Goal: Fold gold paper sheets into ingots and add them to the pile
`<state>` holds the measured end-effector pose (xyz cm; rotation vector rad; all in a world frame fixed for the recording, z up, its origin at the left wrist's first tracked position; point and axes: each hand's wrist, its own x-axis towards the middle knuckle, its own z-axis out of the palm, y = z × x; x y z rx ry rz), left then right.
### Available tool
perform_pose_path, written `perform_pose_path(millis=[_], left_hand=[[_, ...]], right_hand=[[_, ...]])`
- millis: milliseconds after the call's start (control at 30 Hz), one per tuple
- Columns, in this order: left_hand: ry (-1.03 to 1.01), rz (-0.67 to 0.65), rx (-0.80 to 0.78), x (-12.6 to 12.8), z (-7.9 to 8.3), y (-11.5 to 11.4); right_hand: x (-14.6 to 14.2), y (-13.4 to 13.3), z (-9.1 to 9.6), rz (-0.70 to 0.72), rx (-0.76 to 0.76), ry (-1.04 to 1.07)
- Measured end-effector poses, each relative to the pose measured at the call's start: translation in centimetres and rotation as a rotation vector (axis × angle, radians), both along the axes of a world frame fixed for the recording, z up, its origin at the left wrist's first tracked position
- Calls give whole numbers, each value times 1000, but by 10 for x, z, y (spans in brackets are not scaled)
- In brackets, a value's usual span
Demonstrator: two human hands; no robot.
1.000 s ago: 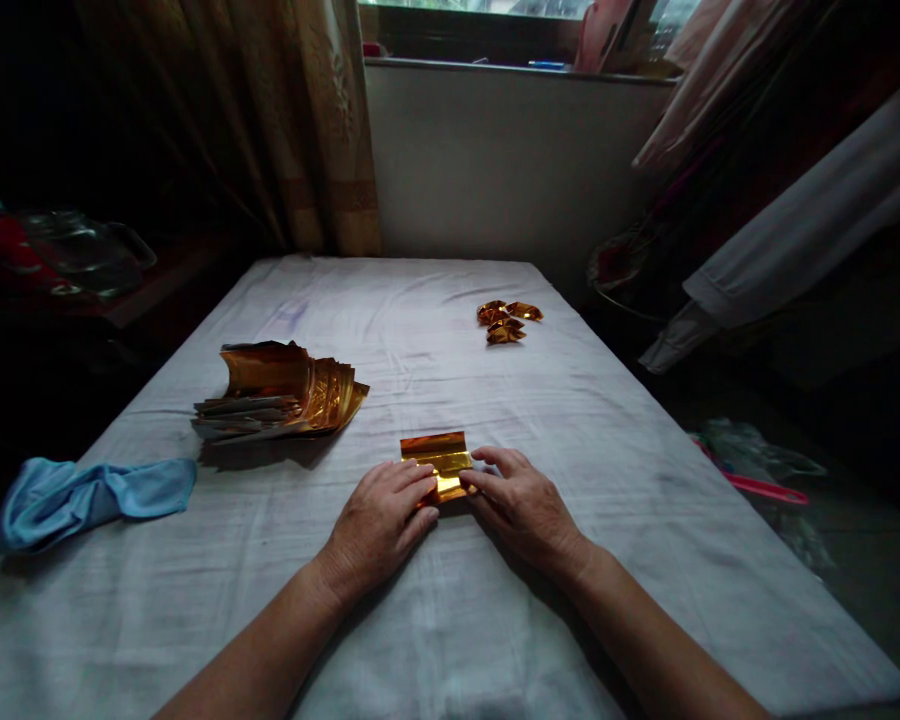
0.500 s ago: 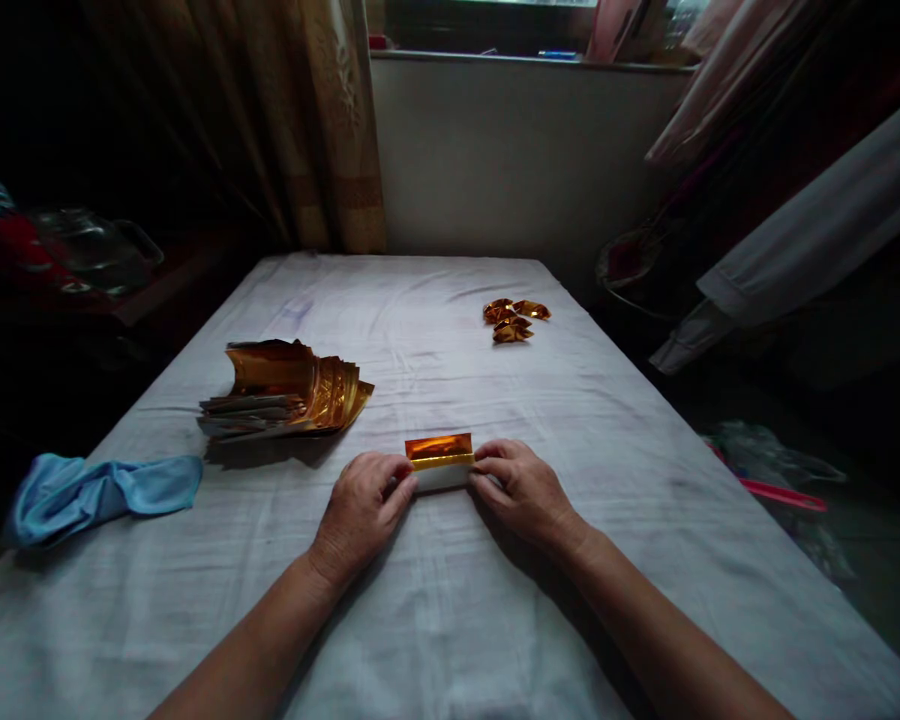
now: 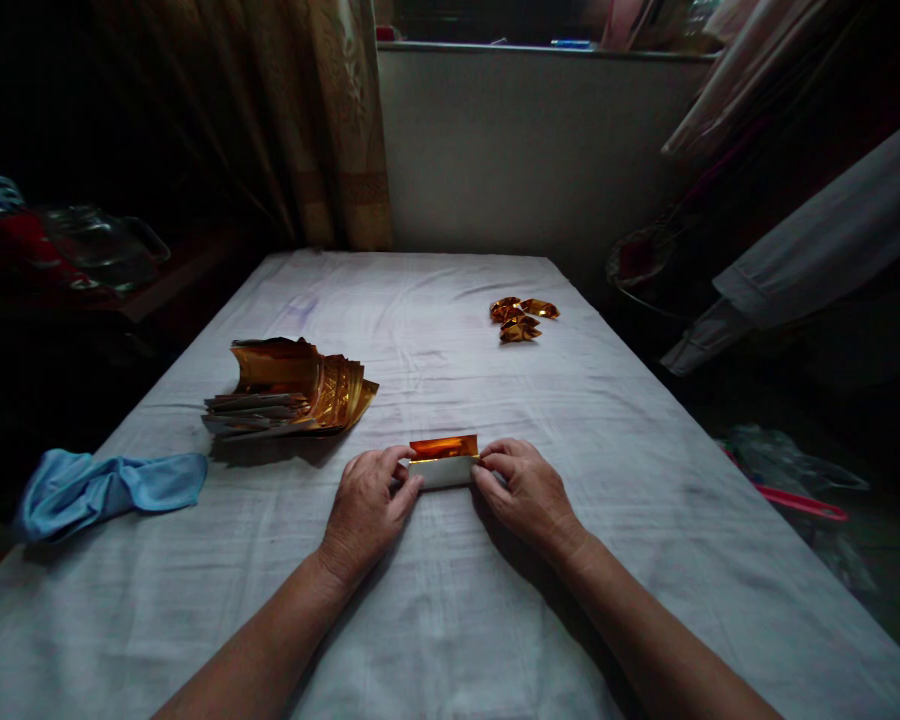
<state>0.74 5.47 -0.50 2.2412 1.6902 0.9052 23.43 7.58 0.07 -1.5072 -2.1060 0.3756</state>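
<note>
A small gold foil sheet lies folded on the white cloth-covered table, its white back turned up along the near edge. My left hand pinches its left end with curled fingers. My right hand pinches the right end the same way. Both hands rest on the cloth close to the sheet.
A fanned stack of gold foil sheets lies to the left. Several folded gold pieces sit farther back on the right. A blue cloth lies at the left edge. Curtains and a wall stand behind; dark clutter flanks both sides.
The near edge of the foil sheet was rolled over, showing its white back. My fingers shifted from lying flat on the sheet to pinching its two ends.
</note>
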Motion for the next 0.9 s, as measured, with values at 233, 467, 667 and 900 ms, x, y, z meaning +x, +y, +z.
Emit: perform_pose_path(millis=[233,467,667,900], left_hand=[[107,-36,181,6,3,-8],[304,-390,182,32,1,-30],[322,-390,109,32,-7,-34],[332,-400,86,31,-8,-33]], right_hand=[[-4,-2,-9,-57,88,9],[-6,-2,-8,-75,94,-14],[-5,-2,-9,-72,103,0],[-6,-3,-8,-76,89,-1]])
